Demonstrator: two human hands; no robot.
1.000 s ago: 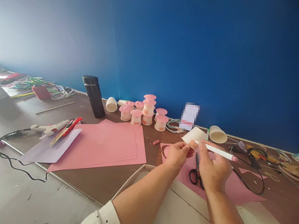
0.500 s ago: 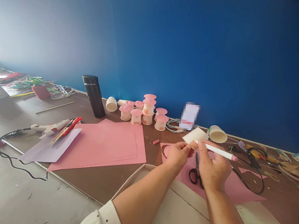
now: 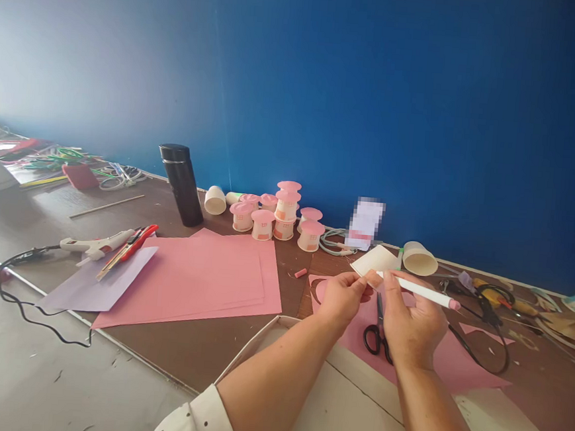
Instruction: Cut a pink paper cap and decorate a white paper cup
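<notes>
"What's at the far left?"

"Left of the frame, below mid-height, a glue gun [image 3: 94,247], then a red cutter [image 3: 130,248] lying over a lilac sheet [image 3: 107,287]. Further right, a black bottle [image 3: 181,187] stands behind stacked pink sheets [image 3: 202,282]."

"And the middle?"

"Pink-topped cups [image 3: 263,227] are grouped there, one set on another. Lower, just right of centre, comes the left hand [image 3: 336,304]."

"How is it gripping?"

"Thumb and forefinger pinched together on a small orange piece [image 3: 373,278], right of centre. A white cup [image 3: 376,258] is tilted just behind; I can't tell whether the fingers support it, or whether the piece is attached to it."

"Below that?"

"Black-handled scissors [image 3: 380,316], between the wrists."

"The right hand [image 3: 415,328]?"

"Right of those, fingers closed round a white pen [image 3: 425,293]. Its left end is at the orange piece, contact too small to tell; its pink end points right."

"Beyond?"

"Another pale cup [image 3: 419,259], on its side against the blue wall [image 3: 376,103]."
</notes>
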